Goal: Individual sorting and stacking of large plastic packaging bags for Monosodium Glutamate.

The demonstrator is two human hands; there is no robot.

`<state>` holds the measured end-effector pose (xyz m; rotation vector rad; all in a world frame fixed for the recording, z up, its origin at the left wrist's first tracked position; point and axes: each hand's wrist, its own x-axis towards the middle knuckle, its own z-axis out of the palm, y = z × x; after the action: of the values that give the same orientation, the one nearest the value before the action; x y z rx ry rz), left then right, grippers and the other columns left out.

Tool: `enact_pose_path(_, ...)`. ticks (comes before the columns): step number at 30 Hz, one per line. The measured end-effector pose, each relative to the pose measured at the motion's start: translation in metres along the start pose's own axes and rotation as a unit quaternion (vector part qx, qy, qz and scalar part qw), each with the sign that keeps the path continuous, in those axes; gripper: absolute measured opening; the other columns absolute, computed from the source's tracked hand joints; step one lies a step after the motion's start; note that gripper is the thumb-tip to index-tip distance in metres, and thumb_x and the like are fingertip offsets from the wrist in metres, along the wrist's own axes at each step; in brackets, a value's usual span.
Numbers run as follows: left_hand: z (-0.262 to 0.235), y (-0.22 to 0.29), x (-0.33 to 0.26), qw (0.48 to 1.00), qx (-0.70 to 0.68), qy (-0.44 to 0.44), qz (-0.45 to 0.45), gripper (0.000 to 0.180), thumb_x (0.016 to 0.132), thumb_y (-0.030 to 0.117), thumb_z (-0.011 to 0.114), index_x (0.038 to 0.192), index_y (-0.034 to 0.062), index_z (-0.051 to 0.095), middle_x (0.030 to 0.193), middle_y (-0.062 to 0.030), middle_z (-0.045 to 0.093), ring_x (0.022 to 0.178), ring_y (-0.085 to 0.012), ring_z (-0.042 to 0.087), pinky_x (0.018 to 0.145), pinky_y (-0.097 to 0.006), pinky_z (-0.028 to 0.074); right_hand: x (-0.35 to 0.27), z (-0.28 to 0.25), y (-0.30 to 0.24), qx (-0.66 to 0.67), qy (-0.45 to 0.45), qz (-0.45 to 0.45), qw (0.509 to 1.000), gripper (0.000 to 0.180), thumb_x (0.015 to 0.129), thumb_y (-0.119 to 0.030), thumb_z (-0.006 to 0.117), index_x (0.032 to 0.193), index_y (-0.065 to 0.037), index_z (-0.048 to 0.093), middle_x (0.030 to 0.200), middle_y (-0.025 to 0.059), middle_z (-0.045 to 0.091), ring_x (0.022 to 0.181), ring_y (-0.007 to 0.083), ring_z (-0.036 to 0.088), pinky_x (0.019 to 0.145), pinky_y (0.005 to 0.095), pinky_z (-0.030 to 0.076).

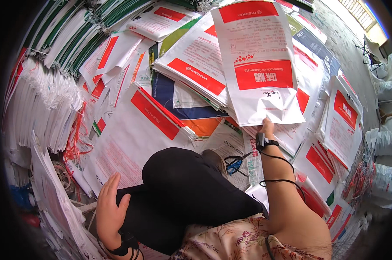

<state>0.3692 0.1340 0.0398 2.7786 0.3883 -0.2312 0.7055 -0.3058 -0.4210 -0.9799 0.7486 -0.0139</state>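
My right hand (267,126) reaches forward and grips the near edge of a white printed sack (258,47) with red blocks. The sack is flat and creased where I hold it, and it lies over a pile of similar sacks. The fingers are partly hidden under its edge. At the lower left, my left hand (111,208) is raised beside my knee, fingers stretched and thumb apart, with nothing in it. Closest to that hand is a broad white sack (122,147) with a red band.
Bundled white and green sacks (70,39) are stacked at the far left, above a thick white stack (44,104). Red twine (78,134) hangs beside it. More sacks (345,117) lean at the right. A chair (373,47) stands farther back on the grey floor (343,39).
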Motion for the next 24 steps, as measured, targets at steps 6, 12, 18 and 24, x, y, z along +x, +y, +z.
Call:
enact_pose_path(6, 0.017, -0.003, 0.001, 0.997, -0.018, 0.034, -0.060, 0.048, 0.089, 0.017, 0.060, 0.133, -0.0011, 0.052, 0.129, -0.0220, 0.057, 0.121, -0.0393, 0.053, 0.103, -0.044, 0.039, -0.027, 0.047, 0.037, 0.046, -0.063, 0.092, 0.993, 0.032, 0.092, -0.009, 0.056, 0.124, -0.010, 0.051, 0.110, 0.0086, 0.060, 0.088, 0.0236, 0.065, 0.068, 0.0366, 0.060)
enact_pose_path(12, 0.015, -0.004, 0.005, 0.995, -0.033, 0.078, -0.058, 0.041, 0.087, 0.009, 0.059, 0.126, -0.0014, 0.057, 0.119, -0.0173, 0.065, 0.111, -0.0351, 0.060, 0.097, -0.042, 0.044, -0.036, 0.186, 0.049, 0.066, -0.088, 0.116, 0.987, 0.033, 0.093, -0.010, 0.054, 0.126, -0.012, 0.050, 0.112, 0.0061, 0.061, 0.093, 0.0240, 0.064, 0.072, 0.0398, 0.057)
enact_pose_path(18, 0.014, -0.002, 0.027, 0.990, -0.092, 0.051, -0.097, 0.036, 0.092, 0.013, 0.059, 0.125, -0.0031, 0.060, 0.117, -0.0204, 0.066, 0.109, -0.0329, 0.063, 0.094, -0.040, 0.047, -0.019, 0.354, 0.091, 0.108, -0.159, 0.145, 0.971, 0.036, 0.095, -0.020, 0.058, 0.127, -0.012, 0.047, 0.119, 0.0104, 0.055, 0.091, 0.0304, 0.065, 0.068, 0.0437, 0.057)
enact_pose_path(24, 0.009, -0.007, 0.042, 0.988, -0.119, 0.043, -0.087, 0.036, 0.092, 0.013, 0.060, 0.124, -0.0052, 0.060, 0.117, -0.0200, 0.067, 0.107, -0.0331, 0.064, 0.094, -0.039, 0.047, -0.002, 0.356, 0.128, 0.161, -0.085, 0.124, 0.975, 0.053, 0.096, -0.047, 0.055, 0.131, -0.014, 0.034, 0.109, 0.0209, 0.064, 0.081, 0.0349, 0.071, 0.049, 0.0331, 0.053)
